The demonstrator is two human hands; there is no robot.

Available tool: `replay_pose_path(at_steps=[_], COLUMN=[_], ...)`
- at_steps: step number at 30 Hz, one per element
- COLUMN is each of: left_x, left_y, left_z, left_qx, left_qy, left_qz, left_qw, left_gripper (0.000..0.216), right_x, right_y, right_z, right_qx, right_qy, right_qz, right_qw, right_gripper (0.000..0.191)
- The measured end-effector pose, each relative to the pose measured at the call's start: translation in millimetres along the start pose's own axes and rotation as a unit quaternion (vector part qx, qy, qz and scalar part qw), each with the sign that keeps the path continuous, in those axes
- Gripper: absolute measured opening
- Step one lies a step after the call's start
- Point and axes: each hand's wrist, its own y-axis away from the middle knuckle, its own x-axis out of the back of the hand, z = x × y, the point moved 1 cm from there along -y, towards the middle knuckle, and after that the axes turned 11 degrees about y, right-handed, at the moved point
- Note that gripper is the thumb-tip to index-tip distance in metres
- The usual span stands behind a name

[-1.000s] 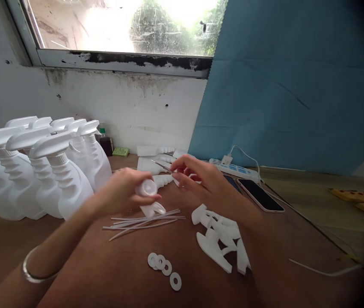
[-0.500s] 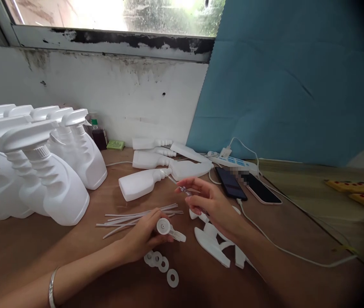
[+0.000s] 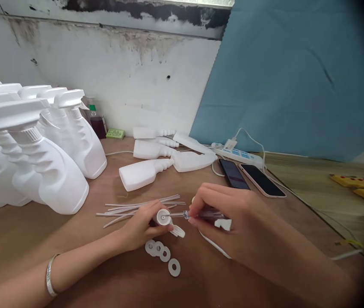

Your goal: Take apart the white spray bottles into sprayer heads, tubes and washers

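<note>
My left hand [image 3: 145,224] is closed around a white trigger spray head [image 3: 177,231], its round open collar turned up toward me. A screwdriver [image 3: 186,214] with a clear handle and thin metal shaft is gripped in my right hand [image 3: 223,209]. Its tip reaches into the collar's opening; how deep I cannot tell. Thin white tubes [image 3: 117,211] lie on the table behind my left hand. Several white ring washers [image 3: 174,267] are in front of it. More white spray head parts [image 3: 223,224] lie partly hidden behind my right hand.
Assembled white spray bottles [image 3: 56,175] stand in rows at the left. Headless white bottles [image 3: 146,173] lie near the wall. Two phones [image 3: 263,179], a power strip [image 3: 241,156] and white cables are at the right. A green box [image 3: 115,134] and a dark bottle [image 3: 97,124] stand at the back.
My right hand has swung the screwdriver round and brought its tip to the collar of the spray head. My left hand keeps its hold. The view has tilted downward.
</note>
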Motion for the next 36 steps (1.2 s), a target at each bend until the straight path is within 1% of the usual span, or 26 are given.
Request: replay_pose_path(at_steps=[4, 7, 9, 13, 15, 20, 24, 27, 32, 36], left_x=[0.0, -0.2, -0.6, -2.0, -2.3, -1.2, -0.5, -0.4, -0.4, -0.4], left_y=[0.2, 0.8, 1.5, 2.5, 2.5, 2.0, 1.4, 0.9, 0.8, 1.1], left_z=[0.6, 1.0, 0.9, -0.2, -0.9, -0.4, 1.3, 2.0, 1.4, 0.3], left_qx=[0.0, 0.005, 0.011, 0.012, 0.012, 0.01, 0.015, 0.02, 0.025, 0.018], left_qy=[-0.019, -0.031, -0.03, -0.024, -0.024, -0.03, -0.025, -0.023, -0.021, -0.019], left_qz=[-0.012, -0.02, -0.02, -0.022, -0.025, -0.025, -0.029, -0.03, -0.033, -0.036], left_qw=[1.0, 0.999, 0.999, 0.999, 0.999, 0.999, 0.999, 0.999, 0.999, 0.999], left_gripper=[0.019, 0.021, 0.021, 0.021, 0.021, 0.023, 0.024, 0.025, 0.026, 0.025], right_x=[-15.6, -23.9, -26.9, -29.0, -29.5, -31.2, -31.2, -29.9, -26.8, -25.6], right_y=[1.0, -2.2, -5.0, -9.7, -11.3, -13.0, -13.1, -13.1, -12.1, -11.7], right_z=[3.2, 3.2, 0.7, -3.9, -3.5, 1.9, 4.0, 5.3, 5.9, 6.1], right_qx=[0.027, 0.053, 0.061, 0.066, 0.064, 0.038, 0.033, 0.028, 0.031, 0.025], right_qy=[0.088, 0.114, 0.097, 0.022, 0.004, 0.028, 0.035, 0.021, 0.011, 0.014], right_qz=[-0.002, 0.014, 0.022, 0.025, 0.031, 0.046, 0.052, 0.042, 0.003, 0.001], right_qw=[0.996, 0.992, 0.993, 0.997, 0.997, 0.998, 0.998, 0.999, 0.999, 1.0], right_gripper=[0.013, 0.014, 0.015, 0.014, 0.014, 0.012, 0.012, 0.011, 0.013, 0.013])
